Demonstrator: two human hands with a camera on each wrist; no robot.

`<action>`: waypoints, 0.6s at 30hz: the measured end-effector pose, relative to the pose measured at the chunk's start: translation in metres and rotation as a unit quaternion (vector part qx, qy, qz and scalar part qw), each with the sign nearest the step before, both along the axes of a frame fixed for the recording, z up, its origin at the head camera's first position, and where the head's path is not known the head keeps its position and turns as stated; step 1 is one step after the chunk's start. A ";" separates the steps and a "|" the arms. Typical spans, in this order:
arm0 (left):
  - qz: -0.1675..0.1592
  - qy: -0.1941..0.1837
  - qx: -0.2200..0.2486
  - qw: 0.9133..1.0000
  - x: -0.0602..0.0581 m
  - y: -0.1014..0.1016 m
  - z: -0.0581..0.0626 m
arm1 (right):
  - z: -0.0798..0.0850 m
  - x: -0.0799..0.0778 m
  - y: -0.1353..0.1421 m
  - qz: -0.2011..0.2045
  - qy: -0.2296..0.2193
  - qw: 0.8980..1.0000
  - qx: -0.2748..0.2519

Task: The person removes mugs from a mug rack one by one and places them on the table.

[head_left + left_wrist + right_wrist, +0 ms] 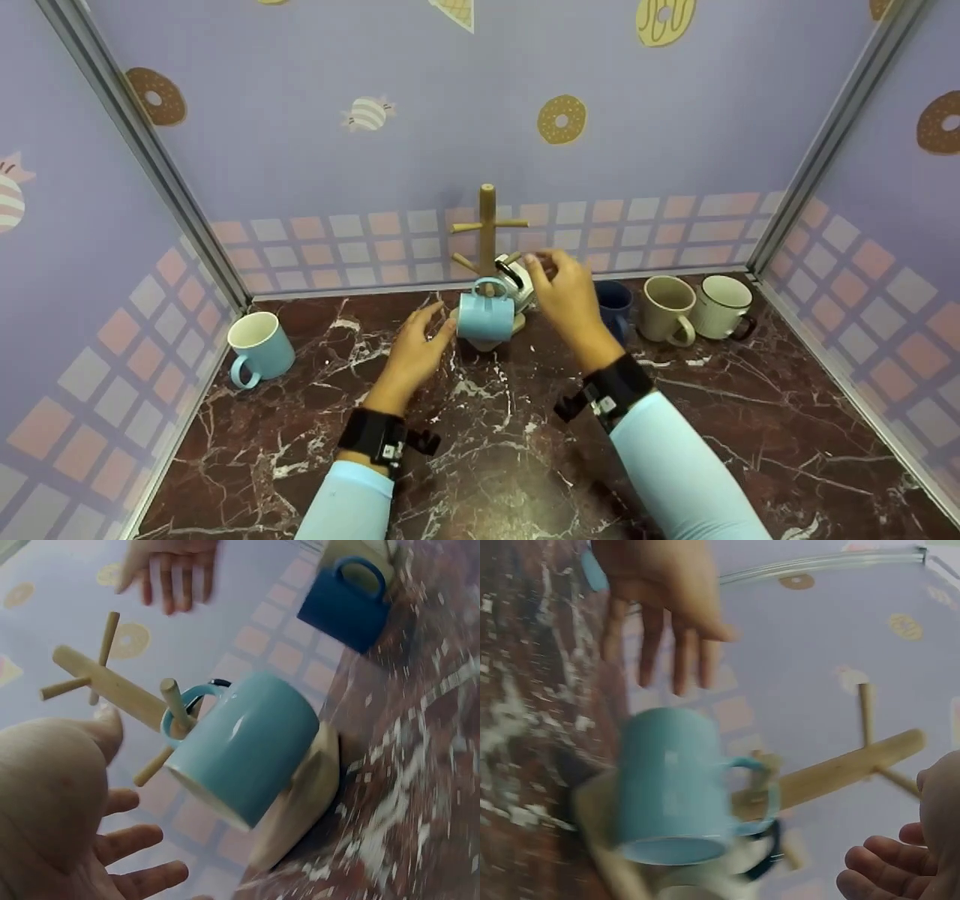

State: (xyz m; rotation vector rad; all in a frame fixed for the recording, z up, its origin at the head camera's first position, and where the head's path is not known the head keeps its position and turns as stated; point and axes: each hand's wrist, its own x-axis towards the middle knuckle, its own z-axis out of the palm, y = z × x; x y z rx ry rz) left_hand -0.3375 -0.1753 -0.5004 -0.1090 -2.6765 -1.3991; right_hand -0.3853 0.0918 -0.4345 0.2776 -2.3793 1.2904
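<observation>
A light blue mug [486, 316] hangs sideways by its handle on a low front peg of the wooden mug tree [487, 202]. Behind it, a white mug [525, 294] with a black handle hangs on another peg, partly hidden. My left hand [417, 346] is just left of the blue mug, and the left wrist view shows its spread fingers apart from the mug [244, 746]. To the right of the tree, my right hand [566, 292] is raised with loosely bent fingers. Nothing is held in it, as the right wrist view shows beside the tree's post [840, 772].
Another light blue mug [261, 346] stands upright at the far left. Along the right back stand a dark blue mug [615, 300], a beige mug [664, 311] and a white mug with a dark handle [718, 309]. Patterned walls [420, 165] enclose the marbled tabletop [480, 450].
</observation>
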 end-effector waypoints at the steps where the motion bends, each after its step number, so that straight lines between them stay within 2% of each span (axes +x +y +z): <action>1: 0.003 -0.007 0.012 1.000 -0.003 0.002 0.000 | -0.008 0.000 -0.001 -0.004 -0.003 1.000 0.000; 7: 0.003 -0.034 0.056 0.998 -0.018 0.012 0.003 | -0.046 0.000 -0.006 -0.022 -0.042 0.999 0.015; 13: 0.007 -0.036 0.084 0.996 -0.029 0.020 -0.003 | -0.068 0.003 -0.016 0.008 -0.090 0.996 0.010; 18: 0.019 -0.070 0.090 0.993 -0.034 0.022 -0.011 | -0.080 0.006 -0.024 0.036 -0.108 0.994 0.003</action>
